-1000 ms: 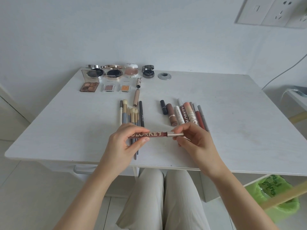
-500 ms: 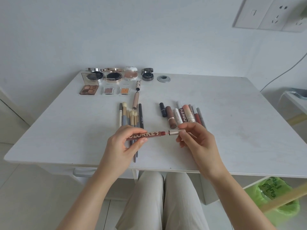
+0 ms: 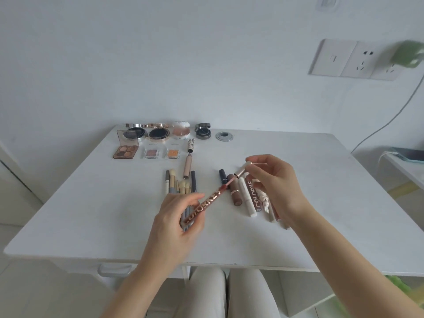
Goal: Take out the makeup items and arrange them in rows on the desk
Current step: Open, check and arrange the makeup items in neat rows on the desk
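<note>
My left hand (image 3: pixel 176 222) grips a brown lip gloss tube (image 3: pixel 203 206) with gold lettering, tilted up to the right. My right hand (image 3: pixel 274 182) pinches its pale cap (image 3: pixel 243 170), and the wand (image 3: pixel 229 182) stretches between cap and tube. Under my right hand lies a row of lipsticks and lip glosses (image 3: pixel 246 196). A bunch of brushes and pencils (image 3: pixel 181 187) lies left of it, partly hidden by my left hand. Open compacts (image 3: pixel 158 133) and eyeshadow palettes (image 3: pixel 125 150) line the far edge of the white desk (image 3: pixel 91 203).
A grey cable grommet (image 3: pixel 224 136) sits in the desk near the back. A mascara and its tube (image 3: pixel 189 160) lie behind the brushes. Wall sockets (image 3: pixel 353 60) and a cable (image 3: pixel 390 115) are at the right, beside a side table (image 3: pixel 403 164).
The gloss was held level and closed. Now my right hand has drawn the cap and wand up and away to the right, and the tube tilts. The camera has tipped upward.
</note>
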